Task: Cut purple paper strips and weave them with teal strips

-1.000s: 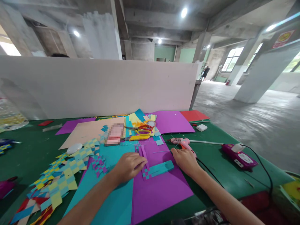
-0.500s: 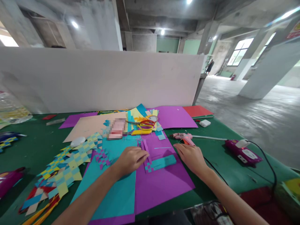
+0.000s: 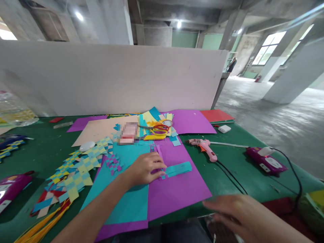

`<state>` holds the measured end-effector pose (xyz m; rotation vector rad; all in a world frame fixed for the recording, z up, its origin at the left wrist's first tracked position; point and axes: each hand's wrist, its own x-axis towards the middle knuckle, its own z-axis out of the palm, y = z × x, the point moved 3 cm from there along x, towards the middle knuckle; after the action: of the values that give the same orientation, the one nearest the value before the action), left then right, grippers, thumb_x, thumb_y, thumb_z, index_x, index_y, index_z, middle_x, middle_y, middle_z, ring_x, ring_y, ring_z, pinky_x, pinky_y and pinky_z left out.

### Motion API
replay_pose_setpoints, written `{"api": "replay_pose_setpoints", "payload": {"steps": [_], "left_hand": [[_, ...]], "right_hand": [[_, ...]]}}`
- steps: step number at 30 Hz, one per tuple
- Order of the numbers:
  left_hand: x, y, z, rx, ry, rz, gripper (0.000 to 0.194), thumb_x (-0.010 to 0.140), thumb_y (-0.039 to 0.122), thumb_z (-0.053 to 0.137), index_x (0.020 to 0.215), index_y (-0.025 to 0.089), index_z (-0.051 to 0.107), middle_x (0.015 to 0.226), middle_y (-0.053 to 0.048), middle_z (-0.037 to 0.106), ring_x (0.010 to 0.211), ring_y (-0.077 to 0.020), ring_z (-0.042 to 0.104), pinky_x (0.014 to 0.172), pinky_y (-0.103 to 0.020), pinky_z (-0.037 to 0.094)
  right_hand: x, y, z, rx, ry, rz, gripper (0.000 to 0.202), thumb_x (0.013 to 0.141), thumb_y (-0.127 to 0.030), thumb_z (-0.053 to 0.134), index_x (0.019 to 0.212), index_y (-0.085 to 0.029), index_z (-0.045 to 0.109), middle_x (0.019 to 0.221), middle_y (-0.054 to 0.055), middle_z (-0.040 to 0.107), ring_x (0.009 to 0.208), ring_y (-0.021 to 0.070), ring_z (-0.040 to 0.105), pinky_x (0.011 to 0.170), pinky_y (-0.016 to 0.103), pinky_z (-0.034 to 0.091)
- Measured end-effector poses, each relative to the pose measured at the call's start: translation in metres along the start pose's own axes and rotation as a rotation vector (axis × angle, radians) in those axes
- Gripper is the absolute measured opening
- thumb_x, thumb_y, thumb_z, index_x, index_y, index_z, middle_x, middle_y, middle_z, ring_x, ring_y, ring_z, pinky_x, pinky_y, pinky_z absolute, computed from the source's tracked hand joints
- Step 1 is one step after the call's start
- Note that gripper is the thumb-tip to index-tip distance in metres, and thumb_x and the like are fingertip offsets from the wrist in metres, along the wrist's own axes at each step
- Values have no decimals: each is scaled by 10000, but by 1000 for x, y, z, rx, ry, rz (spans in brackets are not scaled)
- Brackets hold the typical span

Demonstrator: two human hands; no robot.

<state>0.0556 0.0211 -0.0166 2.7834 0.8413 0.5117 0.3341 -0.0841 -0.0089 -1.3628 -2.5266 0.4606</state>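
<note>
My left hand rests over the seam between a turquoise paper sheet and a purple sheet. Its bent fingers and thumb close on the woven end of a small piece of paper strips. Turquoise strips stick out from it to the right, and purple strips point away from me. Part of the weave is hidden under the fingers. At the lower right, beyond the table's front edge, is my right hand, blurred, its fingers somewhat apart and nothing seen in them.
A pink glue gun lies right of the purple sheet, its cord running toward me. Beyond are scissors, a yellow cutter and a purple power strip. Woven checkered pieces pile up at left. A white panel stands behind.
My right hand has moved back and down, from beside the glue gun to the table's front edge. My left hand has shifted slightly right onto the woven end. The camera view tilted a little.
</note>
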Motion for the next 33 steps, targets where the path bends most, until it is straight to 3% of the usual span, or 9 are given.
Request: {"api": "replay_pose_setpoints", "payload": {"steps": [2, 5, 9, 13, 23, 29, 33], "left_hand": [[0, 1, -1, -15, -42, -4, 204, 889, 355, 602, 1011, 221, 697, 1031, -45, 682, 965, -198, 604, 854, -321, 444], [-1, 1, -1, -6, -82, -21, 239, 881, 389, 611, 1016, 211, 694, 1021, -52, 680, 957, -204, 604, 869, -332, 439], [-2, 0, 5, 20, -119, -38, 230, 902, 381, 580, 976, 198, 697, 951, -55, 679, 913, -197, 605, 817, -309, 445], [-2, 2, 9, 23, -131, -36, 209, 914, 350, 563, 914, 187, 694, 932, -48, 670, 892, -183, 603, 781, -289, 441], [1, 4, 9, 2, -145, -75, 248, 904, 410, 569, 920, 192, 686, 935, -46, 661, 899, -188, 613, 774, -282, 435], [0, 3, 11, -41, -135, -146, 326, 863, 442, 620, 1079, 200, 654, 1007, -57, 672, 924, -205, 617, 781, -292, 442], [2, 4, 10, -69, -131, -159, 346, 850, 433, 638, 1108, 202, 645, 1039, -69, 668, 952, -221, 609, 800, -307, 436]], "right_hand": [[29, 2, -3, -32, 50, 3, 251, 902, -238, 505, 1040, -280, 710, 888, 23, 733, 771, 166, 682, 679, 243, 511], [71, 0, 0, -83, 179, -60, 254, 926, -222, 490, 1081, -236, 691, 969, 64, 696, 923, 215, 643, 801, 331, 507], [106, -8, 24, -147, 54, -158, 242, 896, -188, 549, 1096, -236, 676, 974, 64, 655, 946, 228, 605, 838, 376, 494], [117, -11, 39, -165, -8, -162, 210, 885, -186, 559, 1063, -201, 669, 1011, 80, 638, 961, 233, 593, 845, 379, 482], [136, -7, 37, -41, -14, -144, 129, 828, -196, 621, 949, -154, 632, 981, 91, 642, 990, 239, 564, 873, 365, 440], [145, -8, 26, -22, -42, -168, 71, 797, -163, 640, 867, -161, 655, 940, 74, 651, 946, 217, 580, 816, 330, 448], [145, -8, 14, 155, -55, -172, 97, 779, -157, 646, 868, -176, 679, 860, 35, 680, 847, 182, 604, 771, 303, 455]]}}
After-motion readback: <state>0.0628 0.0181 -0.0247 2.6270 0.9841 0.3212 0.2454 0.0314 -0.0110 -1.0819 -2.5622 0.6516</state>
